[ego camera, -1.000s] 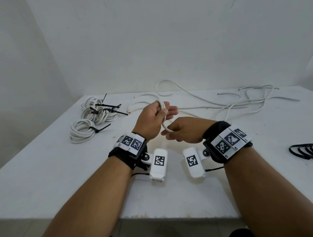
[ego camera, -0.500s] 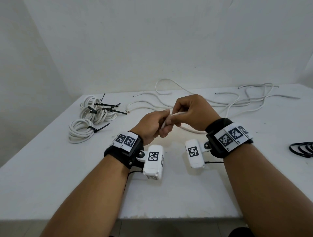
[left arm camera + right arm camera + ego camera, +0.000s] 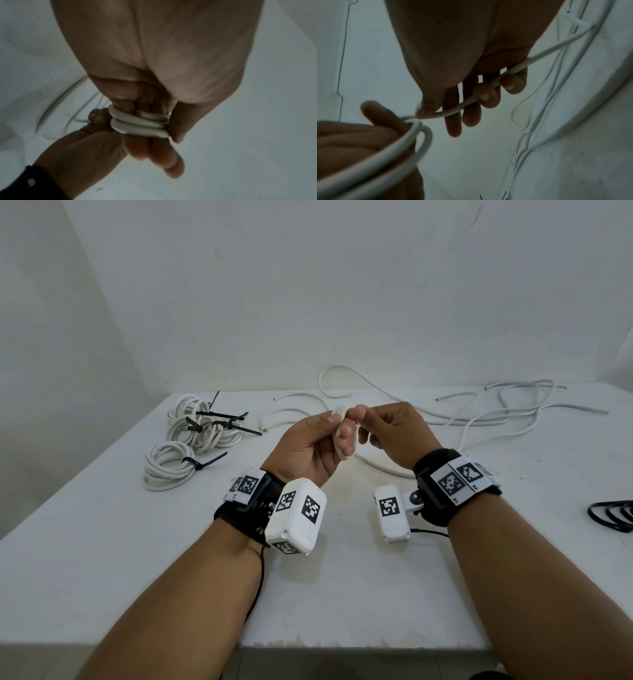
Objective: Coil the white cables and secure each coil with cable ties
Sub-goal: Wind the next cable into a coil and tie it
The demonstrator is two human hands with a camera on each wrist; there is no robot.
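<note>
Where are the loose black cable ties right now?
In the head view, the loose black cable ties lie at the table's far right edge, partly out of frame, right of the right hand and apart from the white cables.

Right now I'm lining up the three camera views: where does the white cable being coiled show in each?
Head: the white cable sits mid-frame, wound around the left hand, fed in by the right hand.
Left wrist: two loops cross the left hand's fingers at centre.
Right wrist: loops lower left; the strand runs up right through the hand.
Shared landmark: the loose cables on the table.
</note>
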